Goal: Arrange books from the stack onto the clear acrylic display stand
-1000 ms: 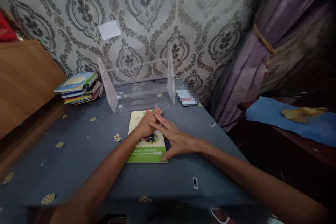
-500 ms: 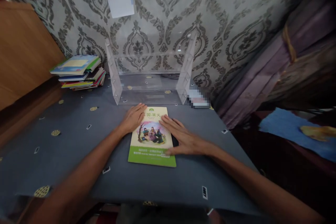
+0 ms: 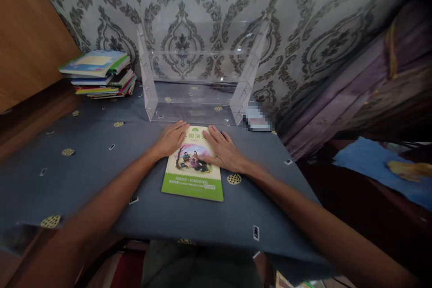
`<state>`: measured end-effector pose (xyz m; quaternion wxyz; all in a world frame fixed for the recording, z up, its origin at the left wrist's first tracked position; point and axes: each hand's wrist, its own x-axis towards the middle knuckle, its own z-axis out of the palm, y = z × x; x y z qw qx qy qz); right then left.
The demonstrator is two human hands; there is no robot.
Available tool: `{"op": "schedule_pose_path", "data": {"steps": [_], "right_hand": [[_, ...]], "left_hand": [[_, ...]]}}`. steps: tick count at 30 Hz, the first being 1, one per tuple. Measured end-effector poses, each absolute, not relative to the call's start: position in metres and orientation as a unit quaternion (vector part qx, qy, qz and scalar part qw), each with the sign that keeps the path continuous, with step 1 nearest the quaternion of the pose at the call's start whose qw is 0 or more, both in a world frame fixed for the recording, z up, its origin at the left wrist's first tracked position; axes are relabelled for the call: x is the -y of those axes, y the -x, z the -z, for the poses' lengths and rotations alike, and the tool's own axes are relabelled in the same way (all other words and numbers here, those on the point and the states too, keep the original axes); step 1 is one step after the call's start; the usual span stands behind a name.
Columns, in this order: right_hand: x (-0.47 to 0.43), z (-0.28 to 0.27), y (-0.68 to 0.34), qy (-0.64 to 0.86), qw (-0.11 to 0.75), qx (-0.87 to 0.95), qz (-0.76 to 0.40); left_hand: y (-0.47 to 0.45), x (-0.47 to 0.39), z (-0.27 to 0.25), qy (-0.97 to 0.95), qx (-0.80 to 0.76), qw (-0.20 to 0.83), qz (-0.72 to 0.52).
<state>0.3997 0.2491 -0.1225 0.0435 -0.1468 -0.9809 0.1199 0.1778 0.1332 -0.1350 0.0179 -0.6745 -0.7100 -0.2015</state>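
A closed book [image 3: 192,184] with a cream and green cover lies flat on the table in front of me; its cover shows Chinese characters and a picture of seated figures under a pink tree. My left hand [image 3: 171,138] rests flat at the book's upper left edge, fingers stretched out. Across the upper right of the cover lies my right hand [image 3: 224,149], open, its thumb over the picture and its fingers near the title. Parts of the title and picture are hidden under the hands.
A clear acrylic rack [image 3: 150,99] stands behind the book against the patterned wall. On the left sits a stack of books [image 3: 101,74] beside a wooden cabinet [image 3: 33,36]. A pixelated item [image 3: 257,118] lies right of the rack. The dark tablecloth [image 3: 91,162] covers the table.
My right hand has slid up the book toward its top and further over the cover. The left hand stays at the upper left edge. The camera view has tilted downward.
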Motion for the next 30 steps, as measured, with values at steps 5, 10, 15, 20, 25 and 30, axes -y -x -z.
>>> {"op": "schedule_pose_path", "data": {"steps": [5, 10, 15, 20, 25, 30], "right_hand": [[-0.216, 0.120, -0.431, 0.091, 0.041, 0.990, -0.101], [-0.193, 0.119, -0.457, 0.066, 0.044, 0.991, -0.109], [-0.191, 0.123, -0.459, 0.070, 0.071, 0.989, -0.113], [-0.191, 0.124, -0.459, 0.082, 0.071, 0.986, -0.129], [-0.190, 0.120, -0.458, 0.085, 0.057, 0.984, -0.147], [-0.189, 0.119, -0.458, 0.089, 0.054, 0.983, -0.153]], "left_hand": [[-0.178, -0.134, 0.136, 0.671, 0.711, 0.011, 0.211], [-0.179, -0.133, 0.135, 0.669, 0.709, 0.010, 0.222], [-0.183, -0.131, 0.134, 0.649, 0.729, 0.018, 0.215], [-0.197, -0.122, 0.131, 0.608, 0.768, 0.039, 0.197], [-0.217, -0.102, 0.131, 0.606, 0.772, 0.048, 0.186], [-0.226, -0.089, 0.129, 0.624, 0.747, 0.041, 0.226]]}}
